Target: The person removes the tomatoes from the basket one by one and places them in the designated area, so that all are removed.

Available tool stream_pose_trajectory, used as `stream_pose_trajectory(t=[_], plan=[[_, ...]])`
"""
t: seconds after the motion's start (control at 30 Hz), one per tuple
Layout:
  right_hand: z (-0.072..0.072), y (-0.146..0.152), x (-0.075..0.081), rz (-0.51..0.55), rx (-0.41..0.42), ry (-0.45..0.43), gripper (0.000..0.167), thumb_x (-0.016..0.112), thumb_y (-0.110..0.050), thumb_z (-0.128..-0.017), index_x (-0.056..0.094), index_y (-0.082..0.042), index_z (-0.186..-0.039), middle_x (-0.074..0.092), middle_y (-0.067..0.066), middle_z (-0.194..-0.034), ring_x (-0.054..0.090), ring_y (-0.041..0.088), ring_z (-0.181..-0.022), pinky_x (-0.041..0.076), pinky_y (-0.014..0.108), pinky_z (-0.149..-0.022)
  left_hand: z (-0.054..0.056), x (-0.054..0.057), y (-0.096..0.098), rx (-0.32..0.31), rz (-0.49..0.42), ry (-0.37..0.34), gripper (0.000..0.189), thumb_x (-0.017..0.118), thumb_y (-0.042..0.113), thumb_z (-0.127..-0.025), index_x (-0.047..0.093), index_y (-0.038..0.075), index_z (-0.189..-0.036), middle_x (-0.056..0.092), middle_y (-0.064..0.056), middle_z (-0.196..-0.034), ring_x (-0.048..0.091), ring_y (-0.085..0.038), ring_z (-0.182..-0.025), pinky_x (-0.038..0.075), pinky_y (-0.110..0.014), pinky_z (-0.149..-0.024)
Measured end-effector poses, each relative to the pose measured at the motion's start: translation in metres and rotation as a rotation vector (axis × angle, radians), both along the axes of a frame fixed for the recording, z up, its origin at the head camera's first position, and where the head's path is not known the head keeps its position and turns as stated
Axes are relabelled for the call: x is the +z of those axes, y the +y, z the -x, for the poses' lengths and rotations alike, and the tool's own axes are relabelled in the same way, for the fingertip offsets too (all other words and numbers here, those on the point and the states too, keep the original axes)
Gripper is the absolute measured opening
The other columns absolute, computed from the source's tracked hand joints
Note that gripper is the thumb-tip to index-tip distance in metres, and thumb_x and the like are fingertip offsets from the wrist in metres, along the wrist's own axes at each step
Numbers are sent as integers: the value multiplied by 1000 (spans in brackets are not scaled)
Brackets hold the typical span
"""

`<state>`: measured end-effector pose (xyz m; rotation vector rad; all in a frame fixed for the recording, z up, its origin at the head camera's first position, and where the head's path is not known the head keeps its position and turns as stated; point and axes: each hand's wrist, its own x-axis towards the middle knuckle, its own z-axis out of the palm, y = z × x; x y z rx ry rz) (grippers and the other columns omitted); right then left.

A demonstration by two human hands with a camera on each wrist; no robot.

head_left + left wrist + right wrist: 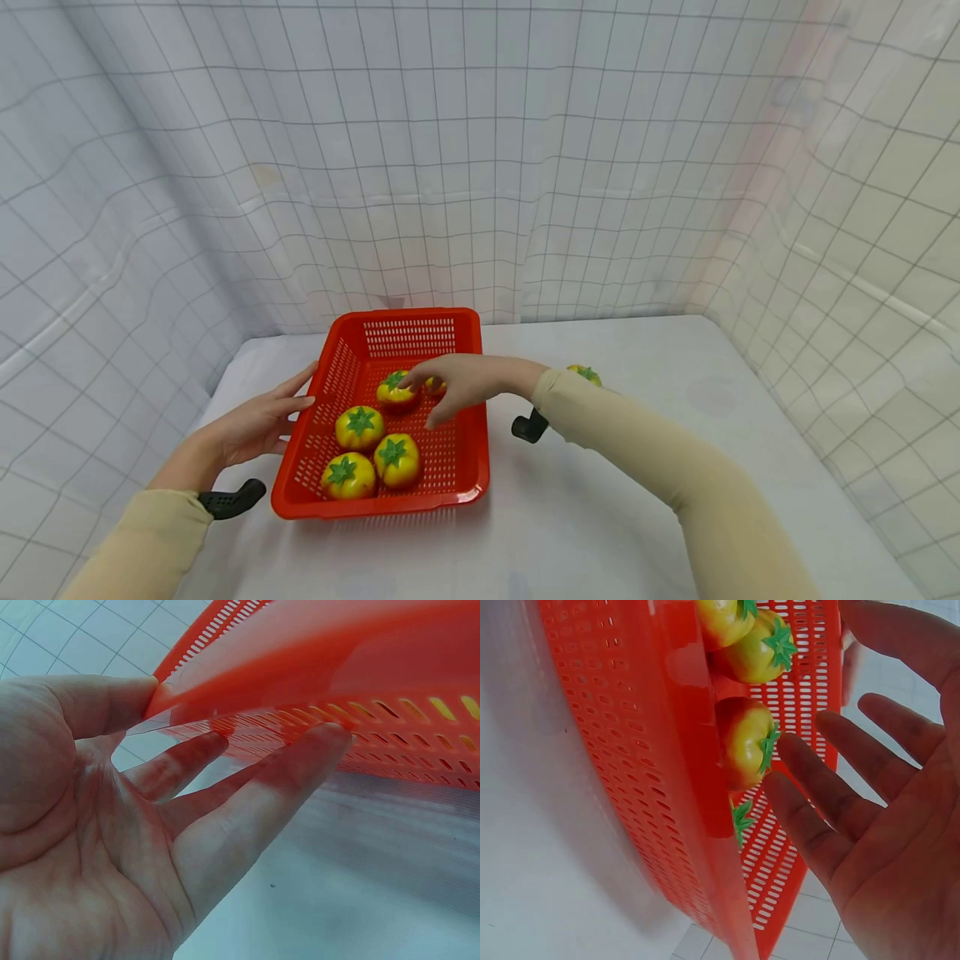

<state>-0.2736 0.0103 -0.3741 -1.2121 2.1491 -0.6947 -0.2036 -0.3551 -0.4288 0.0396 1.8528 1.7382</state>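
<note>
A red slotted plastic basket (471, 467) stands on the white table with several yellow-red tomatoes (360, 428) in it, each topped by a green star-shaped calyx. My left hand (258, 423) is at the basket's left side; its thumb touches the rim and its spread, straight fingers (247, 825) rest against the outer slotted wall below. Over the basket's right half hangs my right hand (467, 385), palm down, fingers loosely bent and holding nothing. Its fingertips are close by a tomato (746, 742) near the back, and it partly covers another tomato (435, 386).
One more tomato (584, 374) lies on the table right of the basket, partly hidden behind my right sleeve (637, 433). White grid-patterned curtains (487, 167) enclose the table (600, 517) at the back and both sides. A black wrist mount (232, 500) sticks out from my left sleeve.
</note>
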Motion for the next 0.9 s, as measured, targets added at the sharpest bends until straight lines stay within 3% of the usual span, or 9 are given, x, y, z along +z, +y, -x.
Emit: stream_pose_trajectory(t=[0.23, 0.43, 0.63, 0.9], plan=[[-1, -20, 6, -69, 72, 62, 64, 82, -35, -88, 57, -22, -146, 61, -9, -131, 56, 15, -122, 53, 22, -89, 1, -1, 0, 8, 0, -1, 73, 43, 29, -112, -9, 36, -163, 22, -26, -162, 63, -35, -119, 55, -55, -92], [-1, -34, 4, -133, 108, 66, 63, 83, -35, -87, 59, -23, -144, 59, -4, -137, 51, 13, -128, 51, 24, -94, 1, -1, 0, 20, 1, -4, 73, 43, 30, -111, -8, 37, -163, 19, -26, -163, 63, -35, -119, 55, -56, -92], [2, -44, 1, -221, 120, 22, 60, 84, -32, -86, 62, -26, -141, 58, -7, -135, 49, 11, -125, 50, 29, -98, 1, 0, 2, 28, 4, -11, 73, 44, 30, -111, -8, 38, -163, 15, -27, -164, 63, -34, -120, 54, -56, -92], [3, -54, -4, -331, 91, -36, 63, 87, -32, -82, 62, -29, -140, 60, -8, -128, 51, 9, -118, 53, 31, -94, 1, 0, 2, 38, 10, -16, 74, 44, 31, -111, -7, 40, -163, 14, -26, -165, 62, -35, -121, 54, -57, -93]])
